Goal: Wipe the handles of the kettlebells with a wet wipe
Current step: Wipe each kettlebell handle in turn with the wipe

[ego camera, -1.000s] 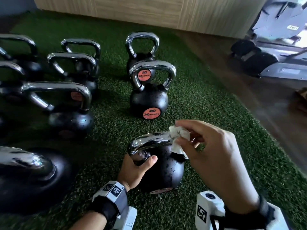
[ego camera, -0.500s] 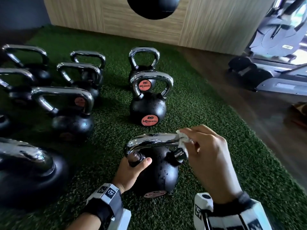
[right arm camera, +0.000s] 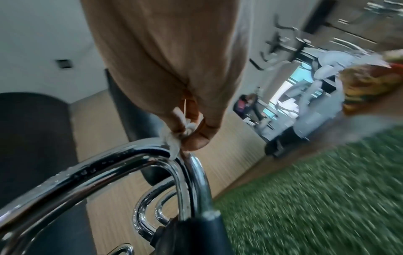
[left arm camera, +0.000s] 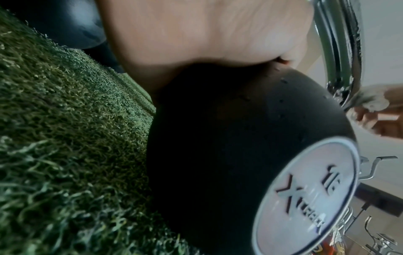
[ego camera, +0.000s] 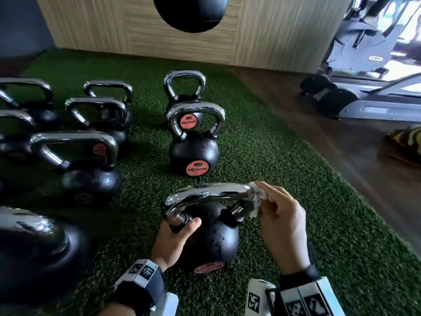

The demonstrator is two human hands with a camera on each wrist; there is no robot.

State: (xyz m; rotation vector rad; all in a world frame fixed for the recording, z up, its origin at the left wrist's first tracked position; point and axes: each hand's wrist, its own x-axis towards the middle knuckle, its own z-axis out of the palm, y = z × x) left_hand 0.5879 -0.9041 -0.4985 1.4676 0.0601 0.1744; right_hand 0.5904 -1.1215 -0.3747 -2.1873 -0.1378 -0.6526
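A black kettlebell point(ego camera: 211, 238) with a chrome handle point(ego camera: 205, 192) stands on green turf in front of me. My left hand point(ego camera: 175, 238) grips the left base of that handle, thumb across the ball. My right hand point(ego camera: 280, 215) pinches a crumpled white wet wipe point(ego camera: 257, 197) against the handle's right bend. In the right wrist view the wipe point(right arm camera: 172, 139) sits between fingertips and chrome handle point(right arm camera: 104, 165). The left wrist view shows the black ball point(left arm camera: 240, 138), its round label, my palm point(left arm camera: 196, 34) above it, and the wipe point(left arm camera: 370, 100) at the right.
Several more chrome-handled kettlebells point(ego camera: 193, 151) stand on the turf point(ego camera: 284, 156) ahead and to the left; a large one point(ego camera: 34, 245) sits close at the near left. A black ball point(ego camera: 191, 12) hangs before a wooden wall. Wood floor and gym machines point(ego camera: 364, 65) lie to the right.
My right hand slid the wipe from the top right of the handle down around its right bend. My left hand kept its hold. The head view tilted up slightly.
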